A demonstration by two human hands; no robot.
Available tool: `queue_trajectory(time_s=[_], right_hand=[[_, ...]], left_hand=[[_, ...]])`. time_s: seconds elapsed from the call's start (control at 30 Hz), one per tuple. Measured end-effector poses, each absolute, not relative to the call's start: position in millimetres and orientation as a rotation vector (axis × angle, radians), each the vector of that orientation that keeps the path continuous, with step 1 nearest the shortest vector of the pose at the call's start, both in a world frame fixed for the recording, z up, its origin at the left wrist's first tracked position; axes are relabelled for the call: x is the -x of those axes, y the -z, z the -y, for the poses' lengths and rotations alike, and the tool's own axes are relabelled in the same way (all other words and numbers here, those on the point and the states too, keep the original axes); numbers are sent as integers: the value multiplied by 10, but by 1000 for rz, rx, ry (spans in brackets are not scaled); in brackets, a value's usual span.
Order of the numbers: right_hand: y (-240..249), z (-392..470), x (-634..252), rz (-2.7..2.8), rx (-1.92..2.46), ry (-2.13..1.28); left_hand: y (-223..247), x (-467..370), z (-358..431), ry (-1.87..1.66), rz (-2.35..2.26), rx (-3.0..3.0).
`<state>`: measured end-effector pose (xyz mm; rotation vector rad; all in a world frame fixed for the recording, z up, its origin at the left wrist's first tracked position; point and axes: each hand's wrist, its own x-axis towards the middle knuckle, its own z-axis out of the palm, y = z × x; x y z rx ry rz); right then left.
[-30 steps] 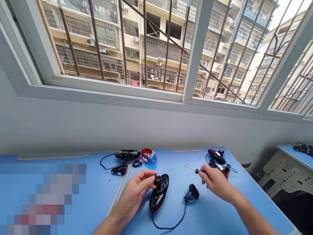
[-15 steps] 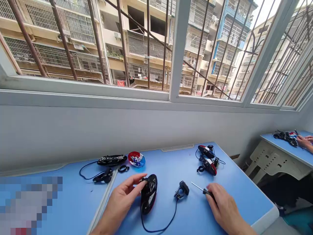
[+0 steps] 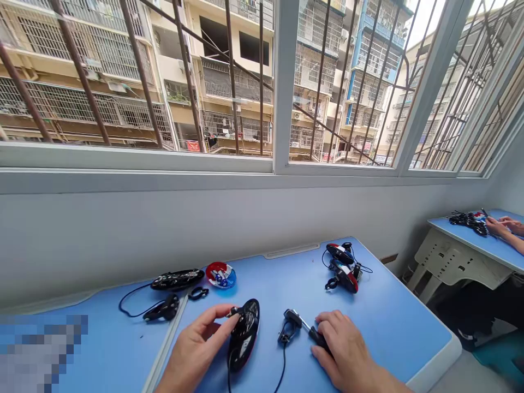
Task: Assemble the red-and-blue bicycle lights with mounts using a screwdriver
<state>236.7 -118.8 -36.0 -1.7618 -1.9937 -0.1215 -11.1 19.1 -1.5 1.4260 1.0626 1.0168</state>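
My left hand point(image 3: 200, 344) pinches a glossy black oval device point(image 3: 245, 333) at its upper left, with thumb and forefinger on a small black part. The device tilts over the blue table. A thin cable point(image 3: 282, 371) comes from the black clamp piece point(image 3: 290, 326) lying to its right and drops out of view at the bottom. My right hand point(image 3: 341, 349) is closed around the black handle of a screwdriver point(image 3: 319, 338). Its metal shaft points up and left, and the tip is at or just beside the clamp piece; whether they touch I cannot tell.
A second black oval device point(image 3: 177, 279), its black cabled piece point(image 3: 164, 309), a black ring clamp point(image 3: 198, 293) and a small dish of screws point(image 3: 221, 275) lie at the left. Red, white and black devices point(image 3: 344, 267) sit back right. Another person's hands point(image 3: 501, 225) work at a farther table.
My right hand has moved left with the screwdriver, bringing its tip to the clamp piece. My left hand keeps its pinch on the oval device. The whole view has shifted slightly.
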Motion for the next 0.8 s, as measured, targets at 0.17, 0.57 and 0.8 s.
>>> queue_trajectory(time_s=[0.17, 0.57, 0.8], right_hand=[[101, 1125, -2409, 2000, 1853, -196], [-192, 627, -2128, 2542, 1670, -79], [1, 678, -2132, 2402, 1504, -136]], left_hand=[[-9, 107, -160, -1015, -1059, -1482], [144, 183, -291, -984, -1103, -1607], [151, 172, -333, -1013, -1143, -1603]])
